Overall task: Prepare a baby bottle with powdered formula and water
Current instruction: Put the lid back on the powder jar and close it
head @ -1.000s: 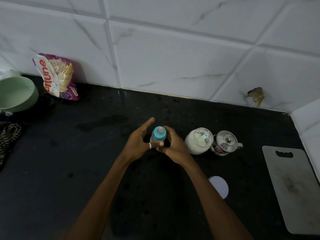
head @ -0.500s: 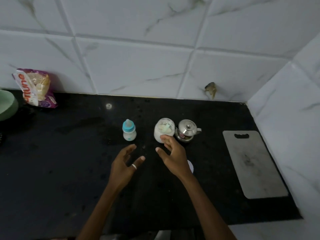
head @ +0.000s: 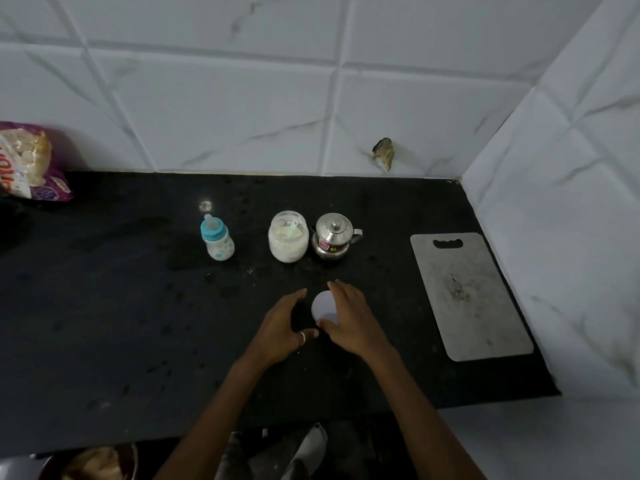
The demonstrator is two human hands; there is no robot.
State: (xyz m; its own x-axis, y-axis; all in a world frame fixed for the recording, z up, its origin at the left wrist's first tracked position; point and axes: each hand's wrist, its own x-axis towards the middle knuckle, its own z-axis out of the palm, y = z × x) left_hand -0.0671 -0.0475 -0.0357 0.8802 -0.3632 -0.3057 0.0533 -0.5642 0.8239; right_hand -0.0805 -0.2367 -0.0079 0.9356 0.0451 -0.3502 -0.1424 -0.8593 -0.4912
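Baby bottle (head: 217, 238) capped, upright mid bench (head: 104, 306), left of powder jar (head: 288, 237) and steel kettle (head: 332, 236). Nearer, flanking white lid (head: 322, 307): left hand (head: 282, 327), fingers (head: 297, 296) apart, loose; right hand (head: 351, 323), fingers (head: 341, 289) spread over lid, grip unclear.

**Bare forearms, one silvery ring**

From where I stand, little is worn on what I can see of this person. Both forearms (head: 415, 410) show bare from the wrist down to the lower edge of view. The left hand (head: 280, 327) carries a single thin ring (head: 302, 337), a plain silvery band on what looks like the thumb, catching a little light. The right hand (head: 349, 320) is bare. Lower down, whatever covers the legs is lost in shadow.
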